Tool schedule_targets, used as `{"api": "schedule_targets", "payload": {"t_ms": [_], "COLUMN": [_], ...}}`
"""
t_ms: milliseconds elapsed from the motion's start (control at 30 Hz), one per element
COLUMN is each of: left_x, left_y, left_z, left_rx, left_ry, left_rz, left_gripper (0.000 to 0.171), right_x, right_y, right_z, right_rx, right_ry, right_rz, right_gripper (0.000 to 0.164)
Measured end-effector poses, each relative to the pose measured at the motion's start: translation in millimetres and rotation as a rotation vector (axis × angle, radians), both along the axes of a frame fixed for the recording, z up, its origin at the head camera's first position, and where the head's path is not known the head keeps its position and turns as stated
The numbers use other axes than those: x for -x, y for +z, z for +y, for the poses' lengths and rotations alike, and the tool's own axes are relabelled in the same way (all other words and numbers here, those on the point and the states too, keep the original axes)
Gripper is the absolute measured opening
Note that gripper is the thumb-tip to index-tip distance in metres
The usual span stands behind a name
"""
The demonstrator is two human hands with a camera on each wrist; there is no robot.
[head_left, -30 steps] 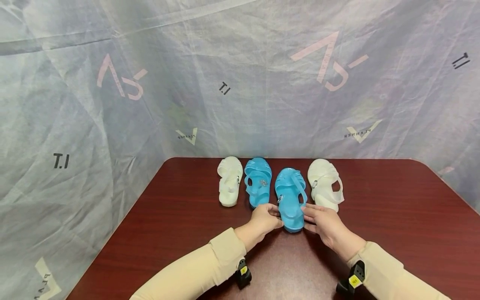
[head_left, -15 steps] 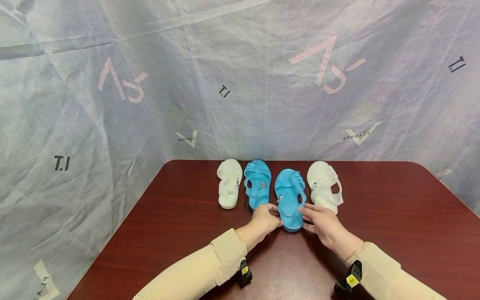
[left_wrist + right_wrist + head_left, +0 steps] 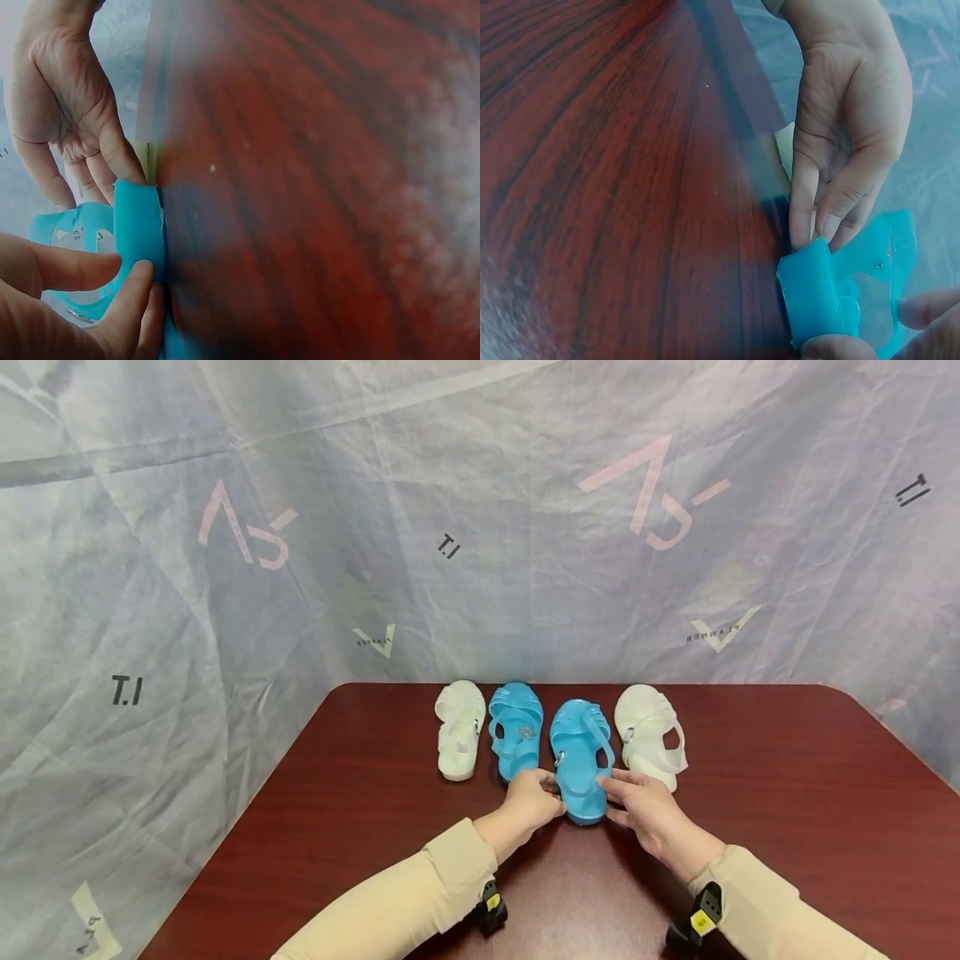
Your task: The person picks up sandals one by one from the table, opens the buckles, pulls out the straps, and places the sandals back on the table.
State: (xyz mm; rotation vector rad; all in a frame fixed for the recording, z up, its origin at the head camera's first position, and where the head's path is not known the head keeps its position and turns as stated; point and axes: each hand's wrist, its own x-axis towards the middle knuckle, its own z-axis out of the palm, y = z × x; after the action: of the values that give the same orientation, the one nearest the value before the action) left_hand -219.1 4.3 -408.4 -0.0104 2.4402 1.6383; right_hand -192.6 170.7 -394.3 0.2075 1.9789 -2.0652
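Observation:
Both hands hold the heel of a blue jelly sandal (image 3: 579, 770), toe pointing away, in the middle of the table. My left hand (image 3: 525, 802) grips its left side and my right hand (image 3: 651, 814) its right, by the heel strap. Up close in the left wrist view, the thumb and a finger of my left hand (image 3: 82, 307) press the heel (image 3: 139, 225). In the right wrist view the heel (image 3: 814, 292) lies between my right hand (image 3: 930, 330) and the left one. Just left stands a second blue sandal (image 3: 516, 752), its heel near my left fingers.
A white sandal (image 3: 459, 735) stands at the row's left end and another white sandal (image 3: 651, 731) at its right, close to my right hand. They rest on a dark red wooden table (image 3: 360, 802). A printed grey cloth (image 3: 495, 468) hangs behind and along the left.
The head view has tilted up slightly, so the table and the other sandals appear a little lower. Both hands keep their hold on the blue sandal, which has hardly moved.

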Motion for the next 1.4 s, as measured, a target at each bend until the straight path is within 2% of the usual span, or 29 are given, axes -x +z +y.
{"api": "schedule_targets", "payload": {"t_ms": [267,400,500,900,1233,1400], "left_x": [-0.1,1.2,3.3,12.4,9.9,8.4], "left_y": [1.4,4.8,7.8,11.3,17.4,20.6], "left_z": [3.0,4.6,5.9,9.0,13.4,13.8], "left_rx": [0.034,0.120,0.187,0.256,0.360,0.386], "left_ry": [0.001,-0.025,-0.043,-0.035,-0.036,-0.038], "left_rz": [0.031,0.097,0.121,0.088,0.085,0.089], "left_gripper": [0.035,0.026,0.019,0.015,0.040,0.037], "right_x": [1.8,3.3,5.2,15.7,15.2,14.8], "right_y": [0.3,2.7,4.0,4.1,4.0,4.3], "right_z": [-2.7,-4.4,-5.2,-1.9,-1.1,-1.9], "right_rx": [0.008,0.012,0.017,0.016,0.012,0.005], "right_ry": [-0.037,-0.057,-0.057,-0.040,-0.041,-0.043], "right_rz": [-0.008,-0.006,-0.007,-0.021,-0.019,-0.011], "right_gripper": [0.062,0.062,0.061,0.061,0.059,0.058]}}
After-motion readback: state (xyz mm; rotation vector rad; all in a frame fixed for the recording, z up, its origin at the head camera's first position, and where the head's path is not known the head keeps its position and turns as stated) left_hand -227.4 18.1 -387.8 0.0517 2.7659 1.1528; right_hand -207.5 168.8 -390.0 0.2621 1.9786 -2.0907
